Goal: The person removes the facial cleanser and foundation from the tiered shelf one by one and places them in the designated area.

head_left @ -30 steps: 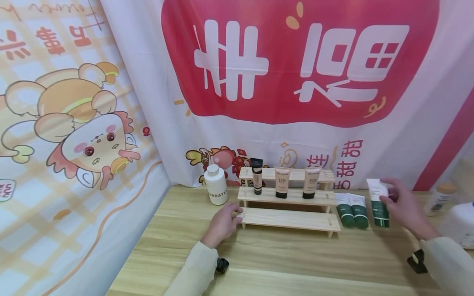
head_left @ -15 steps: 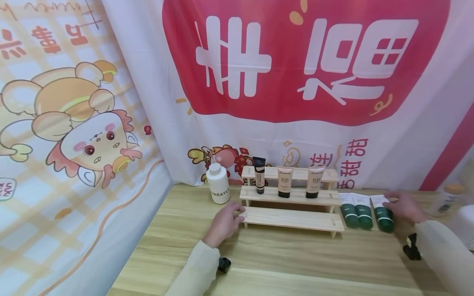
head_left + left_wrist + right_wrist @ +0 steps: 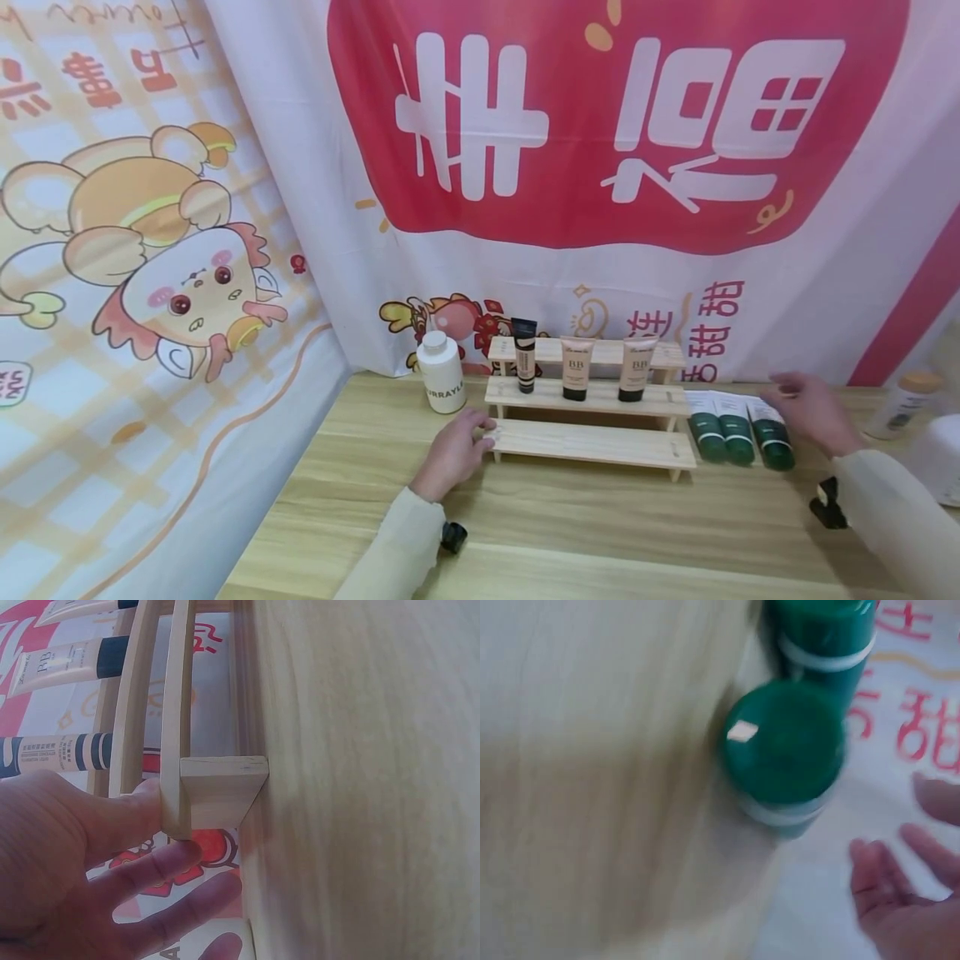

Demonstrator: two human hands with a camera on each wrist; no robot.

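Left of the right hand (image 3: 817,412), fingers parted, seemingly empty, a green tube (image 3: 773,438) lay front-to-back, the left hand (image 3: 452,451) pinching the stand (image 3: 592,443)

A cloth-walled corner resembling a small cosmetics display, though whether in a home or a shop cannot be told: a cartoon-printed cloth (image 3: 150,200) and a red-and-white cloth (image 3: 570,225) hang beside and behind a wood-grain counter (image 3: 570,525), where a tiered wooden rack (image 3: 592,443) holds BB cream tubes (image 3: 576,375).
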